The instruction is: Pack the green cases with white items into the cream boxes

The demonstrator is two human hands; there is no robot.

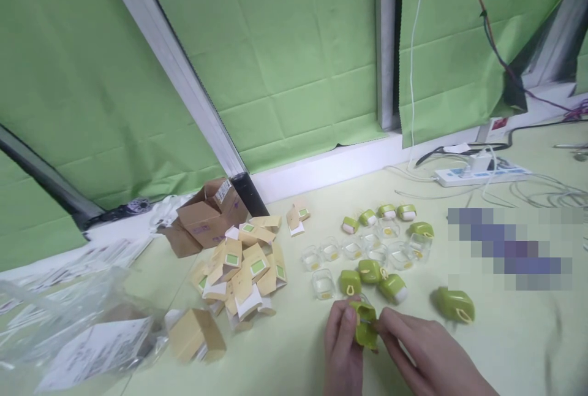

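Observation:
Near the bottom centre, my left hand (pixel 342 344) grips an open green case (pixel 366 331) with its hollow side showing. The fingers of my right hand (pixel 416 347) are pinched together at the right edge of that case, around something thin that reaches into it and is too small to name. Just beyond my hands sit green cases with yellow loops, among them one case (pixel 350 282) and another with a pale part (pixel 393 287). Clear square containers (pixel 323 284) stand behind and to the left. A larger green case (pixel 454 305) lies to the right.
Folded tan cartons (pixel 250 267) are heaped left of centre, with an open brown box (pixel 209 215) behind. Clear plastic wrap (pixel 87 322) covers papers at far left. A white power strip (pixel 482 174) with cables lies at back right, below green blinds (pixel 294 46).

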